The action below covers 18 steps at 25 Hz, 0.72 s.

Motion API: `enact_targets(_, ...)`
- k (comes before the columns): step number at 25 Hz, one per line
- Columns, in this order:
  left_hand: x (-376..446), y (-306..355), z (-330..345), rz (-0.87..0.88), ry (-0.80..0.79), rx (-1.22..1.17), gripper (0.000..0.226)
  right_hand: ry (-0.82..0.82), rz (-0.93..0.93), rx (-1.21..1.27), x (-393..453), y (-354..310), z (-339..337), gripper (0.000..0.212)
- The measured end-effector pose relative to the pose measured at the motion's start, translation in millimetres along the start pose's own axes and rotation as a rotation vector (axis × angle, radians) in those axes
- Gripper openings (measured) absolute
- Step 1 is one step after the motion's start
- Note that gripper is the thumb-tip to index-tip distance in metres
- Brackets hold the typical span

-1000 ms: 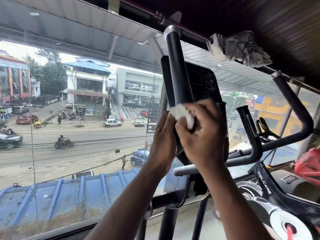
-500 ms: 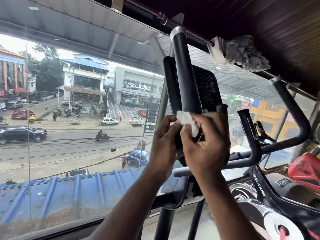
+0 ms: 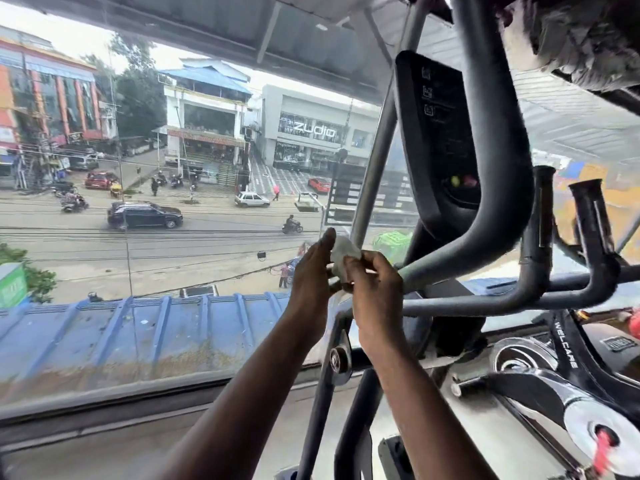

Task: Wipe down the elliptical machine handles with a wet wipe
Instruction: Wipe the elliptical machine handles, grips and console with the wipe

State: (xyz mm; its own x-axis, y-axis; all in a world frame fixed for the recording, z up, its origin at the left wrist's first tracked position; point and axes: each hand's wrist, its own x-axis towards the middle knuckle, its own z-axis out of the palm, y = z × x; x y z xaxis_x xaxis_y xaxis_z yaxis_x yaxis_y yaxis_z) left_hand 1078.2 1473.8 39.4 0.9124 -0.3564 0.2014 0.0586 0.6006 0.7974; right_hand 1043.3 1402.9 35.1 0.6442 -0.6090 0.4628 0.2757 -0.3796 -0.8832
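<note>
The elliptical machine fills the right half of the view, a rigid frame of dark tubes that will not give under pressure. Its long moving handle curves down from the top edge and bends left toward the hands; behind it sits the console, and to the right two short upright grips rise from a lower crossbar. A wide window closes off the left side just beyond the hands, so open room lies mostly toward the person and upward along the tube.

The left hand and right hand meet just left of the handle's lower end, both sets of fingers pinched on the wet wipe between them (it looks bunched, not spread). I judge the wipe light, limp and slick with moisture, likely to wad or tear if dragged; it handles best flattened across the palm and wrapped round the tube.
</note>
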Motion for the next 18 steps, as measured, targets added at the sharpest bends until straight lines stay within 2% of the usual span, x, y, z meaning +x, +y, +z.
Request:
enact_targets(2, 8, -3, -21, 0.01, -0.004, 0.032, 0.007, -0.013, 0.091, 0.107, 7, 10, 16, 0.009)
enact_targets(5, 26, -8, -50, 0.005, 0.053, 0.091, 0.015, 0.028, 0.167, 0.207, 14, 21, 37, 0.02)
enact_targets(8, 50, -19, -66, -0.034, 0.085, 0.134, 0.006, 0.075, 0.205, 0.255, 29, 37, 57, 0.017)
enact_targets(11, 83, -27, -73, -0.042, 0.114, 0.154, 0.006, -0.025, 0.225, 0.296, 52, 56, 69, 0.005)
enact_targets(13, 112, -31, -75, -0.045, 0.136, 0.163, 0.013, -0.074, 0.232, 0.267, 76, 71, 78, 0.013)
enact_targets(18, 173, -36, -82, -0.029, 0.068, 0.204, 0.009, 0.033, 0.32, 0.414, 124, 93, 106, 0.021)
